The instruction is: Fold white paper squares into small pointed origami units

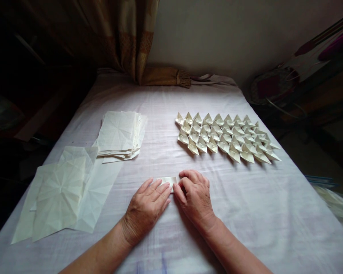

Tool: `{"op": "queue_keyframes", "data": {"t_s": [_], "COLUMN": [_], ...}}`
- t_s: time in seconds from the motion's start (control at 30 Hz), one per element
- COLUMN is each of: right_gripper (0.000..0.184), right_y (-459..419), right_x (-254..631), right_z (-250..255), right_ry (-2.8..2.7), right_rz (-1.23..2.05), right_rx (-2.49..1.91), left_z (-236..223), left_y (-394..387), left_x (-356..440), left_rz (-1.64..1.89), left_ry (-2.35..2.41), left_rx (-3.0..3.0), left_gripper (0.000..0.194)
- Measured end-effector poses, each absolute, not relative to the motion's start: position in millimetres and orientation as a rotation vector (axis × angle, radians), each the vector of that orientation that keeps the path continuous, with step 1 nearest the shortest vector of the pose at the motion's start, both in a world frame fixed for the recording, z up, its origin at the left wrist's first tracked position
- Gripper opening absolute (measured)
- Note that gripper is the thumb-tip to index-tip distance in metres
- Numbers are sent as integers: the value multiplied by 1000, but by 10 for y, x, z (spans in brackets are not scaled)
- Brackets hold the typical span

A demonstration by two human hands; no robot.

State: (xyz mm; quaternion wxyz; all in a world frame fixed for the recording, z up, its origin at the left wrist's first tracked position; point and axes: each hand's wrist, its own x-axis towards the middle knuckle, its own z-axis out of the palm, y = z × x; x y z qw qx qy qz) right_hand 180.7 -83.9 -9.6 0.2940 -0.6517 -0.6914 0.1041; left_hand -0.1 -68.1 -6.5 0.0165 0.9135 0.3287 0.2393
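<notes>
In the lower centre of the frame, a small folded paper [168,179] lay on the pale cloth [160,102]. The left hand [147,203] rested flat over it, fingers extended; the right hand [194,196] curled at its right edge, whether pinching it could not be told. Boat-shaped paper pieces [219,120] stood in rows at centre right; a stack of creased sheets [117,131] lay left of centre.

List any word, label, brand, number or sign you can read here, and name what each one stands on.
None: no text can be read anywhere.
The paper stack, loose sheets and folded paper shapes show creases, no legible lettering.
The small folded paper shows none on its visible part.
The clear plastic at the right edge is too blurred to tell.
</notes>
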Motion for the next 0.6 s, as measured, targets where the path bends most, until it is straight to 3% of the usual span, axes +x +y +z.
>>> {"op": "queue_keyframes", "data": {"t_s": [0.6], "right_gripper": [5], "right_y": [-853], "right_x": [1822], "right_z": [-122], "right_ry": [-1847], "right_rz": [246], "right_rx": [-1731], "left_z": [-102], "left_y": [-692], "left_x": [12], "left_rz": [746], "left_ry": [1054], "left_rx": [2881], "left_gripper": [28]}}
